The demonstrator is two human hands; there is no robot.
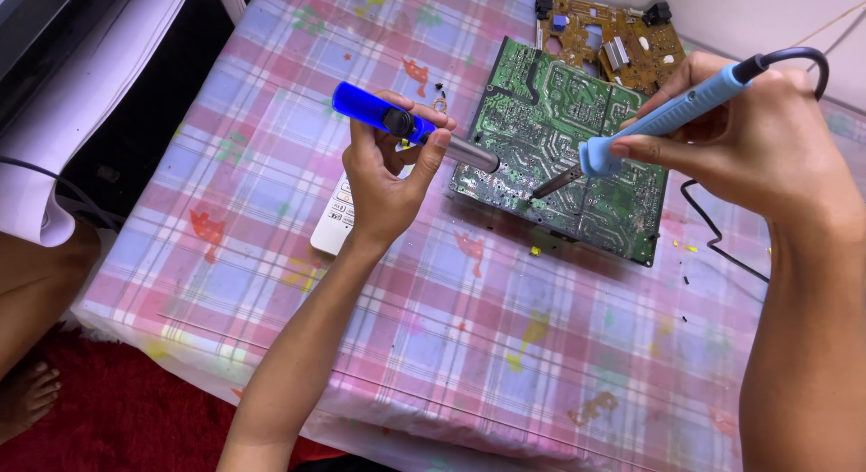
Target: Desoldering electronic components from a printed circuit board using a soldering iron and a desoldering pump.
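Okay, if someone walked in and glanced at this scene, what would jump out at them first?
Probably the green circuit board lying solder side up at the middle of the pink checked tablecloth. The right hand holds a light blue soldering iron with its tip down on the board, while the left hand holds a bright blue desoldering pump aimed at the same spot.

We see a green circuit board [559,147] traced with pale lines, beside a brown circuit board [613,39]. The desoldering pump [406,124] is deep blue with a silver barrel; the soldering iron [667,115] is light blue. Beneath lies a pink, blue and white checked tablecloth [433,328] with small coloured motifs. The floor covering [117,418] is red.
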